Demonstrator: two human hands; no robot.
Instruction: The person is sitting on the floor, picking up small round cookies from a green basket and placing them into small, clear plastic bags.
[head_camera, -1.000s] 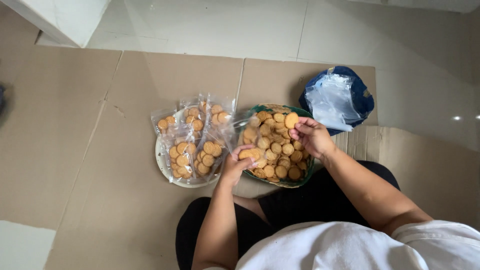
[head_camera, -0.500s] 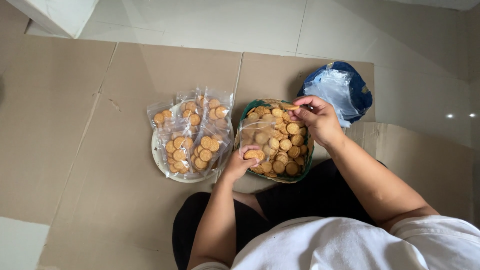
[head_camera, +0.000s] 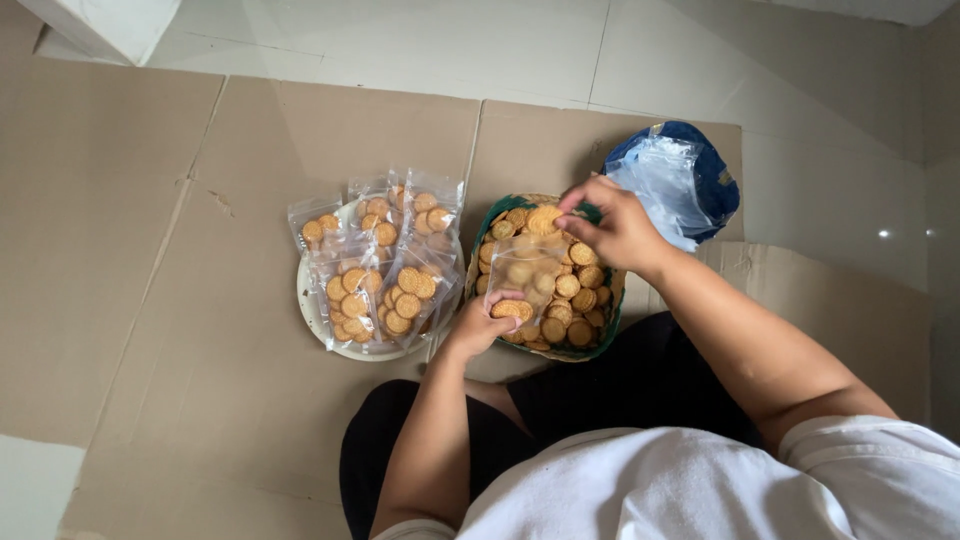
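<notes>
The cardboard sheets lie flat over the tiled floor, giving a clean layer between the food and the tile.

The white plate sits left of centre on the cardboard. It carries the filled clear pouches, stacked overlapping, each showing round golden biscuits. This puts the packed pouches just beside the supply and within the left arm's reach.

The left hand is just right of the plate, at the near rim of the basket. Its grip is narrow, pinching the lower end of a clear pouch that already holds at least one biscuit at the bottom. The pouch stands above the basket with its mouth pointing away from the person, so any dropped biscuit would probably fall back into the supply.

The green-rimmed basket holds the loose biscuits.

The right hand is over the far side of the basket. Its grip is closed on a single biscuit, held at the pouch mouth.

The blue bag, far right, holds empty clear pouches near the right hand.
</notes>
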